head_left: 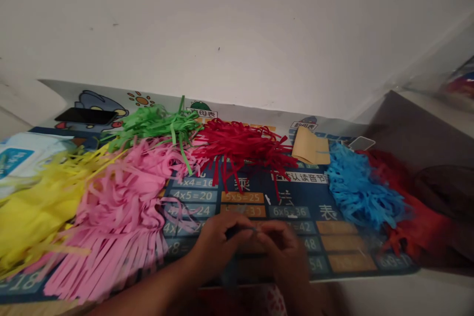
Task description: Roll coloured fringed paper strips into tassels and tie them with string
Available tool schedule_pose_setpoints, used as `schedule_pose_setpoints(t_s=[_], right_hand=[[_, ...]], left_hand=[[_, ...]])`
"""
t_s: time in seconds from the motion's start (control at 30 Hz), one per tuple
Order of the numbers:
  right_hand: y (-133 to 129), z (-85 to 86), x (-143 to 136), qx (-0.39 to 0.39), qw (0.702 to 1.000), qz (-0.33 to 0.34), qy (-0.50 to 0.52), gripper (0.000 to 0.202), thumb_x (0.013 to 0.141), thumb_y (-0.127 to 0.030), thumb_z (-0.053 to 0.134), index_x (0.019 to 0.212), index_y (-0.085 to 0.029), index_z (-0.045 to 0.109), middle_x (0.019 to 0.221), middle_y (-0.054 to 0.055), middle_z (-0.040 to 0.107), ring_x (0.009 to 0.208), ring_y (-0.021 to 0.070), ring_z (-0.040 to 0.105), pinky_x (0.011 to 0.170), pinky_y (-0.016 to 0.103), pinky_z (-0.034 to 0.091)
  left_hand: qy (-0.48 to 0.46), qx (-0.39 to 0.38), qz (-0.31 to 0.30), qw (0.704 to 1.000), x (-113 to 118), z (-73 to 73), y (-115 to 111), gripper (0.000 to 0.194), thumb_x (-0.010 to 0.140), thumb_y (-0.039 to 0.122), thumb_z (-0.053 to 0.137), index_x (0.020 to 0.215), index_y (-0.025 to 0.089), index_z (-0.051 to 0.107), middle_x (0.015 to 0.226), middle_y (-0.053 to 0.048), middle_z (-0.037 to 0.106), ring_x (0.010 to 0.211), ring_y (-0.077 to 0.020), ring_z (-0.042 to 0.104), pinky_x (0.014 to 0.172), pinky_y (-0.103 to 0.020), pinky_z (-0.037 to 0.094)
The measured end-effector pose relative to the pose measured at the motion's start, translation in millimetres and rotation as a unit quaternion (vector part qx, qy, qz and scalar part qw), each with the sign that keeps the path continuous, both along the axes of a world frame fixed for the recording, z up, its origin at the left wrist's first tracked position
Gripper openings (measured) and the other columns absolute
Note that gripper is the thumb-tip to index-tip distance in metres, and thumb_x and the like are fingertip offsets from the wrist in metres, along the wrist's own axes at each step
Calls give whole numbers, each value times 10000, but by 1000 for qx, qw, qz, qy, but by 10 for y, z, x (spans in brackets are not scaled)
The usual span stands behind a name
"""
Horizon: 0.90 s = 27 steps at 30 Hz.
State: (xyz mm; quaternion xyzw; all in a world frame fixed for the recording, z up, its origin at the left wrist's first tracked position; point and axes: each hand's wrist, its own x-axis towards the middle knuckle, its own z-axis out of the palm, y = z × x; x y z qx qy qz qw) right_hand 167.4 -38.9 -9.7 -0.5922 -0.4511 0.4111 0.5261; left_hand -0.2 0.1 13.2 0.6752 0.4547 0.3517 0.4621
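Note:
My left hand (218, 239) and my right hand (284, 252) meet at the front middle of the printed mat, fingertips pinched together. Whatever lies between the fingertips is small and dark, too blurred to name. A faint bluish strip (229, 271) hangs below my left hand; whether it is held, I cannot tell. Left of my hands lies a bunch of pink fringed paper (122, 207), its cut strips spreading toward the front edge. Red paper strips (244, 145) are heaped behind my hands, with green paper strips (159, 126) to their left.
Yellow fringed paper (40, 207) and a white-and-blue packet (22, 155) are at the left. A dark phone (86, 116) lies behind them. Folded tan paper (310, 146), blue fringed paper (365, 187) and more red paper (422, 217) sit to the right. A wall (237, 34) rises behind.

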Motion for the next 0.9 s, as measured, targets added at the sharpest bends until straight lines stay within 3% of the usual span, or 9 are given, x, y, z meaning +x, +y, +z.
schedule_pose_setpoints(t_s=[0.27, 0.47, 0.67, 0.9], right_hand=[[-84, -6, -50, 22, 999, -9, -31, 100, 689, -269, 754, 717, -207, 682, 680, 13, 677, 626, 178, 648, 582, 257, 538], [-114, 71, -17, 64, 991, 33, -116, 48, 755, -268, 709, 762, -223, 693, 722, 19, 690, 670, 185, 652, 626, 267, 529], [-117, 99, 21, 53, 985, 114, -120, 86, 801, -241, 657, 878, -241, 696, 784, 11, 689, 708, 174, 633, 651, 250, 509], [-123, 60, 23, 48, 988, 94, -110, 57, 780, -215, 668, 831, -234, 686, 780, 6, 689, 732, 172, 636, 678, 245, 494]], left_hand=[[18, 98, -23, 995, -70, 37, -70, 135, 864, 214, 587, 835, 198, 719, 780, -17, 717, 741, -147, 666, 692, -225, 489], [54, 169, -60, 982, -90, 86, -75, 216, 921, 301, 557, 833, 202, 728, 769, -28, 727, 704, -143, 672, 672, -219, 498], [47, 122, -79, 988, -132, 84, -61, 166, 860, 363, 643, 867, 215, 718, 774, 2, 754, 697, -145, 699, 677, -208, 514], [59, 87, -65, 992, -140, 85, -46, 171, 762, 220, 732, 930, 202, 701, 837, -11, 759, 763, -159, 708, 718, -219, 534]])
